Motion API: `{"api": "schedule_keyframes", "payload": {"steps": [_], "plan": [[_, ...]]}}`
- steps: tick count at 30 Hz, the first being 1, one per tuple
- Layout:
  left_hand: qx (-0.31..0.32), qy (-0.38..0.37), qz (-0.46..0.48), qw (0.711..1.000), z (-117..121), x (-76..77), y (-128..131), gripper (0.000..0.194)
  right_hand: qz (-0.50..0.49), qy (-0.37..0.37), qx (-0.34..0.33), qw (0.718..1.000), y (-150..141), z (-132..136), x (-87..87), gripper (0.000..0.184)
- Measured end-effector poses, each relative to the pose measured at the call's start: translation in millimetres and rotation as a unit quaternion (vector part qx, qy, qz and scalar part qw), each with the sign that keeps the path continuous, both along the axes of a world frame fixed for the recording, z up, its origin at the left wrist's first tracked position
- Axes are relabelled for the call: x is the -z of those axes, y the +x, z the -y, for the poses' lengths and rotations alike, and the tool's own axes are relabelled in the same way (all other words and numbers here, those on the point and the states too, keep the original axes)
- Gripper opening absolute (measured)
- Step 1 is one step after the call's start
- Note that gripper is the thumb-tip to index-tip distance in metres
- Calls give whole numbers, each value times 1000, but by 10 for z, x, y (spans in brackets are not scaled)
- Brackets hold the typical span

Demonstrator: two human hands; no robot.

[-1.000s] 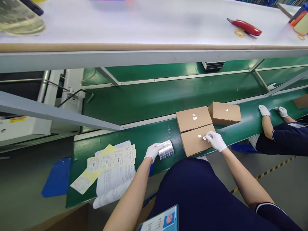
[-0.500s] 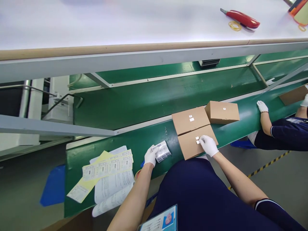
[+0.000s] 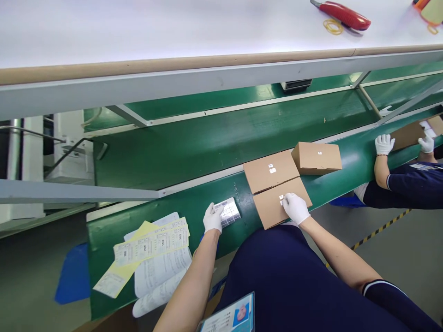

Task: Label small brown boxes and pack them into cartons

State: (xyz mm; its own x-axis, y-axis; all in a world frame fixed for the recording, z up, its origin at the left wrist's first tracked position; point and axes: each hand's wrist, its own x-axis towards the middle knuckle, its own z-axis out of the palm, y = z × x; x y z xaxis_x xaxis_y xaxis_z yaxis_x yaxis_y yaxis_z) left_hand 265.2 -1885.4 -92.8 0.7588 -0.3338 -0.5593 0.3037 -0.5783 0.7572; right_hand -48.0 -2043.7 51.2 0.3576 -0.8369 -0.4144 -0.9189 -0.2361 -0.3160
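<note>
My gloved left hand is closed on the edge of a silver sheet of stickers, held just above the green belt. Gloved too, my right hand rests on the top of the nearer flat cardboard box. Its fingers are curled together at a small white sticker and partly cover another below it; anything between the fingertips is hidden. Directly behind, touching that box, lies a second cardboard box with two small stickers on top.
A taller carton stands to the right. Papers and yellow label sheets lie at the belt's left end. A co-worker's gloved hands handle a brown carton at far right. Overhead, a white shelf bears a red cutter.
My left hand and the sticker sheet have shifted slightly left, and the sheet lies flatter. My right hand has moved a little over the lower sticker. The co-worker's hand has moved to the carton.
</note>
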Motion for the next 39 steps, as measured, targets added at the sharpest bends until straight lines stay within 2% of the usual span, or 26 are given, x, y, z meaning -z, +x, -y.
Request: {"api": "schedule_keyframes", "payload": {"steps": [2,4,7,8,9,11,12,14,16,18,20,25,26,27,28,29,30,31,32,34,37,38,39], "plan": [[29,25,48,998,23,-109,32,78,-18,3,12,1000,6,25,-24,22],[58,50,111,991,121,-269,70,89,-30,-2,44,999,-76,116,-41,38],[159,47,243,956,564,-612,62,94,-46,-49,102,993,-330,357,-26,68],[232,32,299,925,801,-742,23,89,-34,-63,113,991,-417,446,-8,74],[306,6,358,882,1071,-871,-37,83,-7,-66,117,991,-491,529,15,78],[439,-59,410,797,1646,-1106,-214,66,92,-21,112,989,-572,656,68,84],[484,-75,416,766,1915,-1203,-322,61,151,21,109,982,-580,696,92,84],[545,-44,408,731,2336,-1337,-551,61,242,102,117,958,-553,730,131,85],[561,6,392,729,2549,-1383,-756,57,282,142,138,939,-518,722,154,87],[549,30,389,739,2567,-1362,-905,52,300,151,150,930,-516,683,163,91],[536,28,392,747,2465,-1320,-987,49,312,155,149,925,-553,610,160,90],[539,6,376,753,2085,-1258,-941,49,305,181,157,922,-682,350,90,89],[520,-2,364,773,1989,-1235,-901,49,314,196,169,914,-691,327,68,89],[478,-13,339,810,1875,-1198,-858,51,334,222,183,898,-692,328,46,87],[412,-28,293,863,1743,-1149,-818,54,361,255,202,874,-683,359,30,83],[324,-45,215,920,1594,-1087,-788,57,388,295,227,843,-664,419,24,76],[230,-63,117,964,1436,-1019,-775,60,407,337,252,811,-637,506,31,69],[149,-75,16,986,1279,-947,-783,64,416,374,272,783,-600,613,53,64],[96,-83,-73,989,1137,-879,-814,67,412,404,283,766,-554,734,91,62],[50,-97,-244,963,947,-766,-925,74,372,459,278,757,-436,975,212,64],[16,-133,-453,881,940,-657,-1076,84,304,533,264,744,-243,1224,432,71],[-3,-146,-495,856,983,-630,-1093,86,288,553,270,734,-193,1264,495,72],[-26,-155,-513,844,1026,-606,-1095,86,278,568,281,722,-158,1284,545,70]]}}
